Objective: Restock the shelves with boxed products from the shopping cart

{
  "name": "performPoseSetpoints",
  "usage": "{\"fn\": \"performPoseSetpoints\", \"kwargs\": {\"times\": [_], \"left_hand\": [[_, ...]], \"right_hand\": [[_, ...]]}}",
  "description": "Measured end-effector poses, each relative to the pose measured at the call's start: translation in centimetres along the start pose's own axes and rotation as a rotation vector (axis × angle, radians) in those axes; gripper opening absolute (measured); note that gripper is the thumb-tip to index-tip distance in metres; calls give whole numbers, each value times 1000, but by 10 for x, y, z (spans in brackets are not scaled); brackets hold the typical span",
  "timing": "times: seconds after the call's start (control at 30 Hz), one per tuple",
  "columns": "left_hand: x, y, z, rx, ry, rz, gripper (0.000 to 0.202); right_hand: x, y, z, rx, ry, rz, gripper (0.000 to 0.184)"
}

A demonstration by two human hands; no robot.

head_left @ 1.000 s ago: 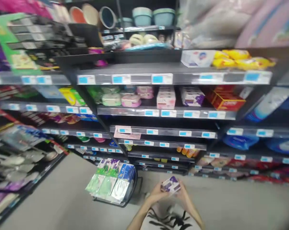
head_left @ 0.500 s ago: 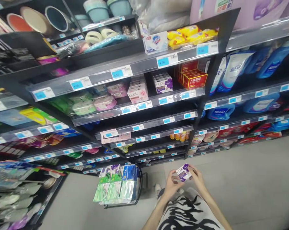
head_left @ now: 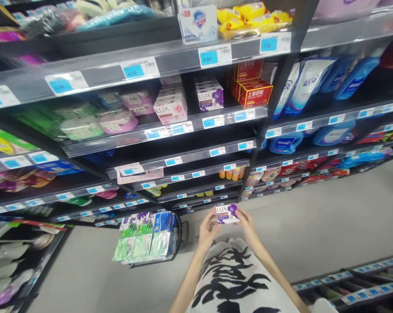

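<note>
A white and purple LUX soap box (head_left: 227, 214) is held level in front of my body, its printed face toward me. My left hand (head_left: 209, 226) is closed on its left end. My right hand (head_left: 245, 221) grips the right end. Matching purple soap boxes (head_left: 210, 98) stand in a row on the shelf ahead, between pink LUX soap boxes (head_left: 171, 105) and red and yellow soap boxes (head_left: 256, 94).
To my left on the floor stands a cart (head_left: 178, 248) stacked with green and blue packs (head_left: 142, 239). Shelving with a price-tagged edge (head_left: 170, 130) spans the front. Another rack (head_left: 346, 282) is low at right, and utensils (head_left: 10, 269) hang at left.
The view has shifted, so the shelves sit higher and more to the left. Both hands still hold the soap box, which has turned from tilted to nearly level.
</note>
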State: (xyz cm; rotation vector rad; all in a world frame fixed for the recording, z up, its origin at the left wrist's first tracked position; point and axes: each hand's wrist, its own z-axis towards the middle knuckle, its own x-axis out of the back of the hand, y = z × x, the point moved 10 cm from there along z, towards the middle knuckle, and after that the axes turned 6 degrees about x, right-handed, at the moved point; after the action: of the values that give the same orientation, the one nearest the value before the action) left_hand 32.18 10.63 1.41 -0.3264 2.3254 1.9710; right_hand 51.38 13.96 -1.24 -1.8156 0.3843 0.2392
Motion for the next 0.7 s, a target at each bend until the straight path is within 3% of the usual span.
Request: {"fn": "performPoseSetpoints", "kwargs": {"times": [0.13, 0.3, 0.57, 0.7], "left_hand": [[8, 11, -7, -19, 88, -39, 40], [10, 13, -10, -28, 138, -43, 41], [-13, 31, -18, -169, 46, 182, 80], [-18, 36, -23, -209, 132, 322, 96]], "right_hand": [[-11, -6, -7, -3, -60, 38, 55], [-16, -7, -12, -25, -98, 82, 54], [-23, -6, -15, -6, -135, 132, 53], [-33, -13, -22, 26, -219, 121, 48]]}}
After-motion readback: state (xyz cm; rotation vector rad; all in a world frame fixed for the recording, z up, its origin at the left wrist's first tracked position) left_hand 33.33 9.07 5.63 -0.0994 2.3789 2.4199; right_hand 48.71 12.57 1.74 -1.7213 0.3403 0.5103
